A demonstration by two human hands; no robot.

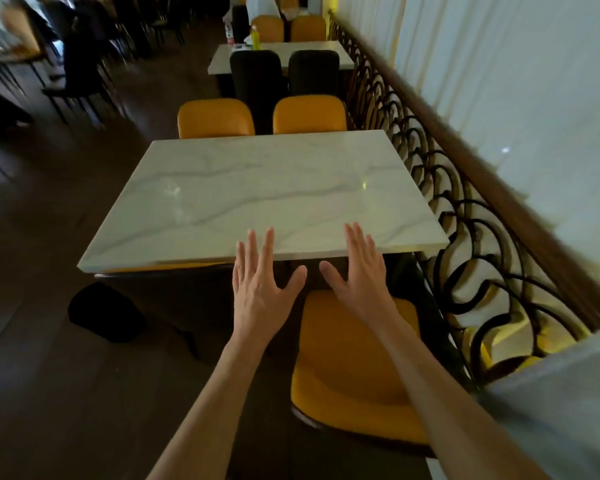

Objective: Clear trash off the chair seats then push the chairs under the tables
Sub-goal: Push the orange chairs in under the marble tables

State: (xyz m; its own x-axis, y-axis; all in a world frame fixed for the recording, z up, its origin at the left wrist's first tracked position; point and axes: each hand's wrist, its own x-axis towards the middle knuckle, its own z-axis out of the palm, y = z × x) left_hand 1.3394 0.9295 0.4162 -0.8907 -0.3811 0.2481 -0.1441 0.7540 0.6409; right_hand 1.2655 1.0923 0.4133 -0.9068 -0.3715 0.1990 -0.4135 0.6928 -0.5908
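Both hands held flat, fingers spread, nothing grasped: left hand (262, 285) and right hand (359, 277) raised over near edge of counter (257, 195). Yellow chair (354, 386) stood below arms, pulled out from counter, beside railing (465, 216). No trash seen on seat, as far as arms allowed view. Second chair (160, 270) at left already tucked under. Dark shape (106, 311) on floor, possibly bag. Chair judged rigid, moderately heavy, padded seat smooth; best taken at backrest top, pushed straight in.
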